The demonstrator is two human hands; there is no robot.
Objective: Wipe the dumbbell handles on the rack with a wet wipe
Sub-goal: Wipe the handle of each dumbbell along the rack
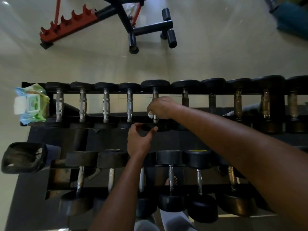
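A black two-tier rack (166,93) carries rows of black-headed dumbbells with metal handles. On the upper tier, my right hand (160,107) wraps a white wet wipe (150,114) around the handle of the fifth dumbbell (155,85) from the left. My left hand (139,140) grips the near head of that same dumbbell. Shiny handles (105,105) lie to the left of it, duller and brownish handles (237,104) to the right.
A green and blue wet wipe pack (31,102) with its white lid sits on the rack's left end. A black bag-lined bin (23,157) hangs at the lower left. A red and black bench frame (126,22) stands on the tiled floor beyond the rack.
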